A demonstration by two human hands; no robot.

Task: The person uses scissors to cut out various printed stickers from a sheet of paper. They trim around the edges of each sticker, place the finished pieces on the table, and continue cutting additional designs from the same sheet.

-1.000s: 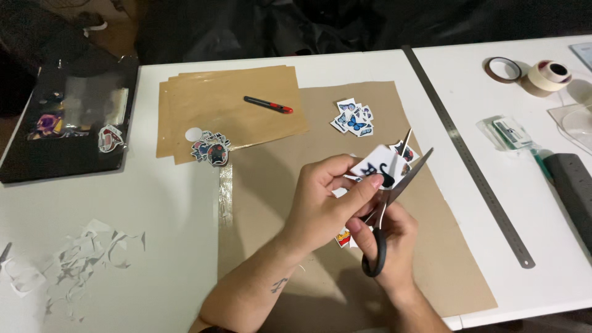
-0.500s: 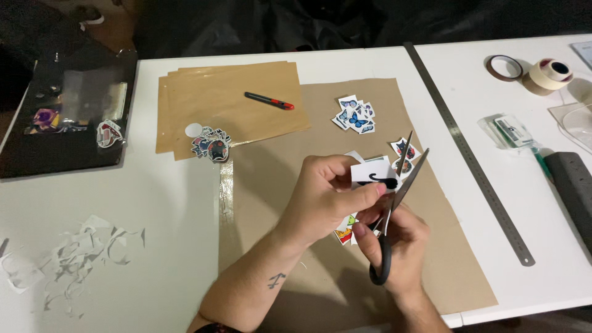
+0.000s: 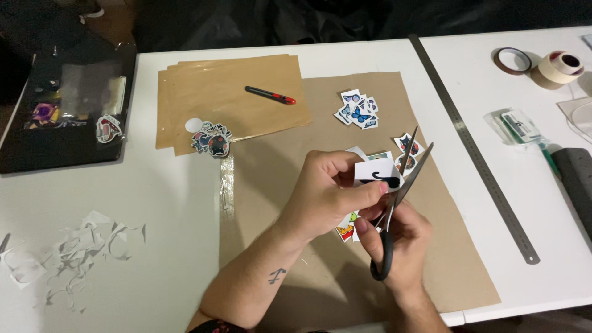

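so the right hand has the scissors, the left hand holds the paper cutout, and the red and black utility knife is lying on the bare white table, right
Not quite. The head view shows the utility knife lying on the stack of brown paper sheets, not on bare table. The rest holds: the right hand works the scissors, and the left hand holds the paper cutout.

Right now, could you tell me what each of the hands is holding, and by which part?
Left hand pinches a small printed paper cutout by its lower edge; right hand grips scissors by their black handle loops.
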